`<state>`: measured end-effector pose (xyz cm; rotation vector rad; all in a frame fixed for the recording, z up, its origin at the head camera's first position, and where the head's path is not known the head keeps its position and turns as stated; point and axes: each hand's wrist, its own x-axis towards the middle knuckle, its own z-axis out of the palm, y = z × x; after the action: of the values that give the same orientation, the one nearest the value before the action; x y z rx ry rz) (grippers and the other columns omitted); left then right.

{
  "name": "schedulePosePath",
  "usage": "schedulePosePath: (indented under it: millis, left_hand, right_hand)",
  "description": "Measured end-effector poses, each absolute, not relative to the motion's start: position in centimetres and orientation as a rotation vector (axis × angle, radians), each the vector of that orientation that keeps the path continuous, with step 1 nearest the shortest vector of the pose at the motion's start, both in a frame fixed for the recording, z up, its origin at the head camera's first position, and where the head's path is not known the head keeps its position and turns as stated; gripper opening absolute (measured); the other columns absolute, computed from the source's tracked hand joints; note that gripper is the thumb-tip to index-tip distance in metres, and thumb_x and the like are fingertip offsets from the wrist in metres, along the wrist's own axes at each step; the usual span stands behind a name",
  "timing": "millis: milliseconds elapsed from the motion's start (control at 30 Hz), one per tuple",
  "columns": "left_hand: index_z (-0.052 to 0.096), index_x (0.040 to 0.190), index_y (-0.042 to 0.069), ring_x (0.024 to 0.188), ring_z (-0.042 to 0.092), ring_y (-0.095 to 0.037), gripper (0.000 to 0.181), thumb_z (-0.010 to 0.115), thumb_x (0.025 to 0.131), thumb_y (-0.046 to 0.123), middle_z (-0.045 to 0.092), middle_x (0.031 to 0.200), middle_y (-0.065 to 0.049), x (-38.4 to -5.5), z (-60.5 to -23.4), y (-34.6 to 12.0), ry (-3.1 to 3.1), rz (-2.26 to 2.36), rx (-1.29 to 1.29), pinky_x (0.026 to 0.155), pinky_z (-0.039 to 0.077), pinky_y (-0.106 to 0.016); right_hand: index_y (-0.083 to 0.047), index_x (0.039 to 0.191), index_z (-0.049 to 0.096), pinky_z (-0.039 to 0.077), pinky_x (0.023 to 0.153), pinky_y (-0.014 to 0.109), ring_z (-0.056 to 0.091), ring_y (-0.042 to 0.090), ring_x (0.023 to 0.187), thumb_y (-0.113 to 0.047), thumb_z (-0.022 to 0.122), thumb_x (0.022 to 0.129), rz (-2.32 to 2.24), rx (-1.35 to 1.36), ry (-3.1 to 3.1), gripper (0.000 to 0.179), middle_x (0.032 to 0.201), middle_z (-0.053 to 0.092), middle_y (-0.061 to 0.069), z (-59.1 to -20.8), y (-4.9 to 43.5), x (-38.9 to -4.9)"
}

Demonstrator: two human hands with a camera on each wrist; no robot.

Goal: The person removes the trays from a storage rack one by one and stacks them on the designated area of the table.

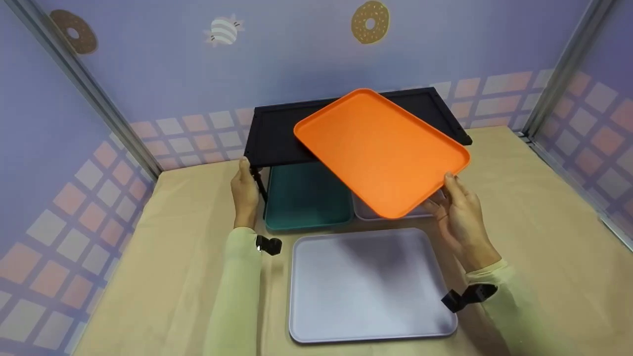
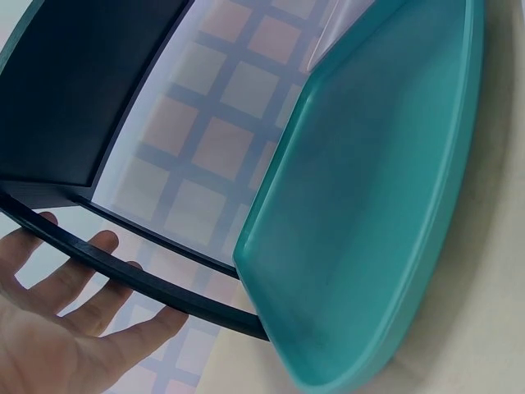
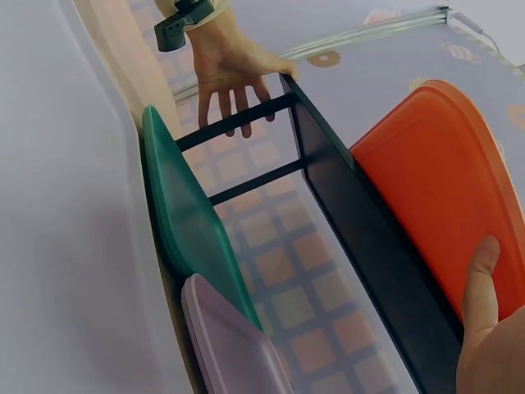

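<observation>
My right hand (image 1: 464, 220) holds an orange tray (image 1: 381, 153) by its near right corner, with the thumb on the top face and the fingers underneath. Tilted, the tray overlaps a black shelf rack (image 1: 279, 133) in the head view; in the right wrist view it stands close over the rack's top. At the rack's left end, my left hand (image 1: 245, 193) grips it, thumb on the top corner and fingers against the side leg (image 2: 139, 279). Below the rack lie a teal tray (image 1: 306, 198) and, to its right, a lavender tray (image 3: 234, 353), partly hidden in the head view.
A pale lavender tray (image 1: 366, 287) lies on the cloth-covered table (image 1: 183, 257) in front of the rack, between my forearms. Patterned panels (image 1: 296, 54) enclose the back and both sides, with metal posts (image 1: 564, 69) at the corners.
</observation>
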<state>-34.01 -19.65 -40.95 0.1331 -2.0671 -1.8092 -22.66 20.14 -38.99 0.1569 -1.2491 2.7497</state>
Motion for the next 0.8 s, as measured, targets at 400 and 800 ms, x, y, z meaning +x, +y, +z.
schedulePosePath:
  millis: [400, 800]
  left_hand:
    - [0.068, 0.126, 0.002, 0.126, 0.054, -0.027, 0.063, 0.034, 0.11, 0.052, 0.06, 0.137, -0.016, -34.2, -41.2, -19.8, -2.042, -1.821, 0.146, 0.107, 0.04, -0.045]
    - [0.069, 0.115, 0.003, 0.103, 0.055, -0.026, 0.062, 0.033, 0.109, 0.053, 0.061, 0.103, -0.007, -34.1, -41.1, -19.6, -2.056, -1.786, 0.167, 0.09, 0.042, -0.036]
  right_hand:
    - [-0.002, 0.127, 0.056, 0.059, 0.084, 0.033, 0.07, 0.019, 0.1, -0.027, 0.055, 0.106, 2.786, 0.128, -1.192, 0.032, 0.115, 0.067, 0.006, -39.1, 20.8, -22.2]
    - [-0.002, 0.127, 0.056, 0.059, 0.085, 0.035, 0.068, 0.02, 0.1, -0.025, 0.052, 0.108, 2.815, 0.167, -1.188, 0.031, 0.116, 0.065, 0.007, -39.4, 21.5, -21.7]
